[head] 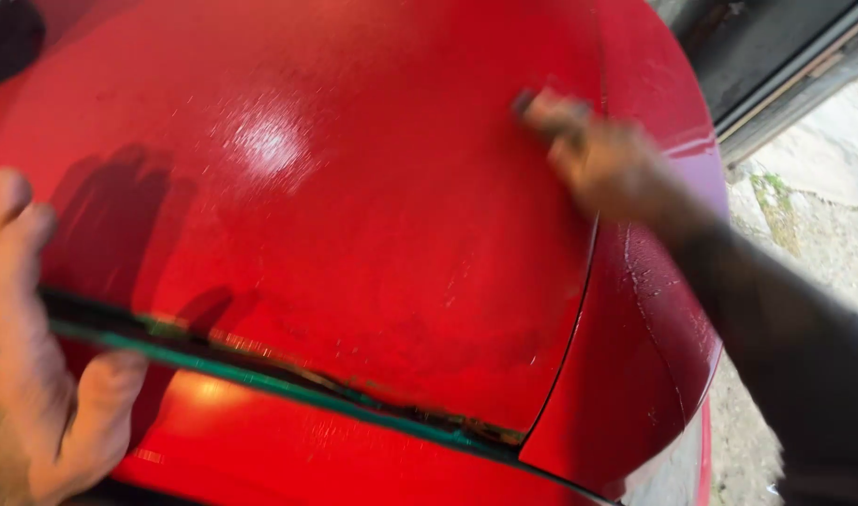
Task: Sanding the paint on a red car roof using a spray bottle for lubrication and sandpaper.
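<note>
Red panel (354, 234) of a car body fills the view, curved, glossy and wet, with a bright glare spot and streaks of water or residue. It looks rigid and slippery; any grip is best at its lower edge, by the dark seam (279, 379). Left hand (26, 356) rests open there, fingers spread above the seam and thumb below, holding nothing but bracing on the edge. Right hand (598, 159), blurred, presses on the panel near a vertical gap (579, 281); its fingers seem closed on something small and dark, but I cannot tell what. Rough concrete ground (813, 197) and a dark door frame (785, 66) lie to the right.
</note>
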